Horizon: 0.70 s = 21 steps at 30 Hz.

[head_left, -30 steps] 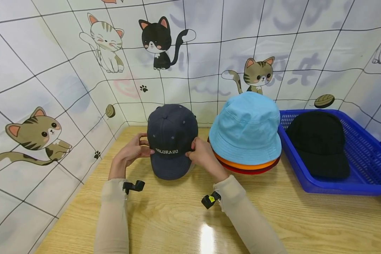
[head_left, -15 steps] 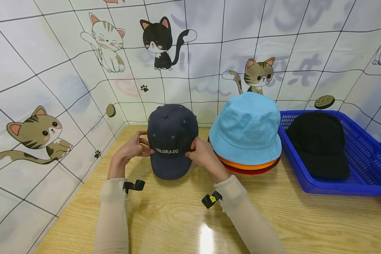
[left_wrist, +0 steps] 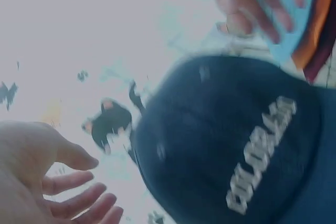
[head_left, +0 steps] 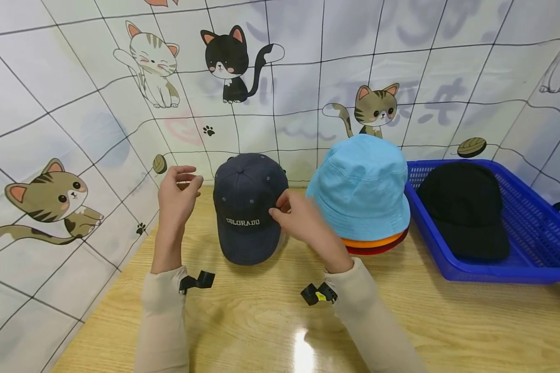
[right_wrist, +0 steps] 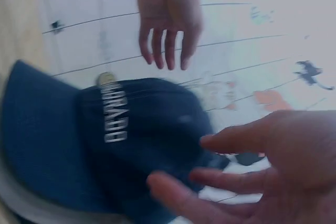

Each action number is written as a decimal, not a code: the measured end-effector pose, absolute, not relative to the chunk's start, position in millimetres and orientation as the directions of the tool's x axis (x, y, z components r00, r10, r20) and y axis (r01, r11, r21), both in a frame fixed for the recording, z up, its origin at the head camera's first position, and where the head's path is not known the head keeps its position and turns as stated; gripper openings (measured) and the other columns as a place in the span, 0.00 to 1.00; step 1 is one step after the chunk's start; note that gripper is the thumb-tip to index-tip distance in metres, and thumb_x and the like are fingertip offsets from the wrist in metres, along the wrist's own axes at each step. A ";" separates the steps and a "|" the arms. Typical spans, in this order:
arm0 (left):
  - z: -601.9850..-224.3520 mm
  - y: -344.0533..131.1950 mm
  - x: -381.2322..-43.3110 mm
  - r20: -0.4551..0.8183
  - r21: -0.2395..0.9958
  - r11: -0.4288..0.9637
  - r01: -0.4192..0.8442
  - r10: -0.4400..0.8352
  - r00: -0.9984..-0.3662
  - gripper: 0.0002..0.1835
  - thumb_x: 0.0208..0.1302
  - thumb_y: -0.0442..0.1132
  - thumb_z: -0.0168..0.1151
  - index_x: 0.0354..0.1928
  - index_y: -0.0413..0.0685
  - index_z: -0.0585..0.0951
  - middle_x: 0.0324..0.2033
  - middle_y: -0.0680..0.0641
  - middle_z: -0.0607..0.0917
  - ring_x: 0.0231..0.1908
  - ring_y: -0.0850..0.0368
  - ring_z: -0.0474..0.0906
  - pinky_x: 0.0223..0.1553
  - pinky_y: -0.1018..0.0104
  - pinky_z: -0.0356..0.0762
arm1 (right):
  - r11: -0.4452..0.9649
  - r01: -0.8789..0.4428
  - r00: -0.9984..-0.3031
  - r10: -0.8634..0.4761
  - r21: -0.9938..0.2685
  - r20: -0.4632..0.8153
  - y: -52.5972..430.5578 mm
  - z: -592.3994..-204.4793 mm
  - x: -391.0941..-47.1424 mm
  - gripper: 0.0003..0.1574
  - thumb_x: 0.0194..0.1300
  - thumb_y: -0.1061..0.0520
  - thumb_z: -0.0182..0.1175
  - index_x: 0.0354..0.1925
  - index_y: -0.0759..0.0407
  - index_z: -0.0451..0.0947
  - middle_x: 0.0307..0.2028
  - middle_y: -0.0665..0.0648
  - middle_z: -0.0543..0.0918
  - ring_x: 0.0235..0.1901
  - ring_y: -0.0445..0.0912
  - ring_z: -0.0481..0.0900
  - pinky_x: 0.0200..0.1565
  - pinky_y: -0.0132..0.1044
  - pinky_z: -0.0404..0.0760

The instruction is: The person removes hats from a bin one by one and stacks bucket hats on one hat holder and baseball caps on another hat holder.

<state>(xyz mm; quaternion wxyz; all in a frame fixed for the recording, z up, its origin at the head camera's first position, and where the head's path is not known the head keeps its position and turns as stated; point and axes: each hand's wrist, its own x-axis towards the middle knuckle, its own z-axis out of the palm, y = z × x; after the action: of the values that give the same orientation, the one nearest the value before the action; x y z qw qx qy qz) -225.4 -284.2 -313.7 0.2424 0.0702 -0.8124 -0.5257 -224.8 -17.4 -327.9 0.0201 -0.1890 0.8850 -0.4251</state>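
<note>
A navy baseball cap (head_left: 249,191) lettered COLORADO sits on the wooden table near the back wall, its brim toward me. What looks like a lighter brim shows under it in the right wrist view. To its left, my left hand (head_left: 176,197) is raised clear of the cap, fingers loosely bent and holding nothing. My right hand (head_left: 301,215) is by the cap's right side; the right wrist view shows its fingers (right_wrist: 231,179) spread, with nothing gripped. Beside that hand, a light blue bucket hat (head_left: 361,186) tops a stack with orange and dark red brims below.
On the right stands a blue plastic basket (head_left: 536,273) with a black cap (head_left: 464,212) in it. A cat-printed sheet (head_left: 298,67) covers the walls behind and to the left. The wooden table (head_left: 252,321) runs toward me.
Both hands have let go of the navy cap. The left hand has risen up and to the left, and the right has drawn slightly away. The cap stays in place.
</note>
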 end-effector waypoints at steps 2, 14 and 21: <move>-306.8 -274.5 -219.6 0.376 0.877 0.435 0.206 -0.353 -0.857 0.18 0.74 0.43 0.60 0.61 0.44 0.77 0.45 0.53 0.79 0.43 0.61 0.80 0.47 0.70 0.83 | 0.467 -0.348 -0.916 -0.354 -0.813 0.189 -10.5 -317.6 -217.5 0.11 0.73 0.53 0.63 0.47 0.60 0.79 0.40 0.61 0.86 0.29 0.47 0.87 0.32 0.36 0.86; -301.0 -192.5 -193.7 0.564 0.729 0.445 0.521 0.042 -0.825 0.08 0.71 0.40 0.67 0.47 0.47 0.83 0.38 0.48 0.87 0.37 0.60 0.83 0.40 0.65 0.83 | 0.307 -0.593 -0.805 -0.230 -0.745 0.546 63.5 -284.1 -181.0 0.06 0.74 0.58 0.63 0.40 0.59 0.85 0.32 0.57 0.88 0.26 0.44 0.86 0.31 0.35 0.87; -317.4 -134.9 -181.2 0.457 0.723 0.386 0.573 0.355 -0.816 0.05 0.71 0.40 0.67 0.46 0.51 0.84 0.37 0.52 0.88 0.38 0.63 0.84 0.42 0.63 0.86 | 0.502 -0.563 -0.810 -0.177 -0.657 0.559 139.5 -276.6 -180.9 0.08 0.74 0.57 0.63 0.39 0.59 0.85 0.30 0.53 0.88 0.23 0.41 0.85 0.27 0.29 0.83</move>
<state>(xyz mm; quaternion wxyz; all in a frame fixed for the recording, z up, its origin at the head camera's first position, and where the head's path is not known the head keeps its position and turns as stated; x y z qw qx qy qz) -181.2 -134.9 -317.4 0.1146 -0.2812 -0.8247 -0.4772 -180.9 139.5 -276.6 -0.2156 -0.2201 0.8394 -0.4477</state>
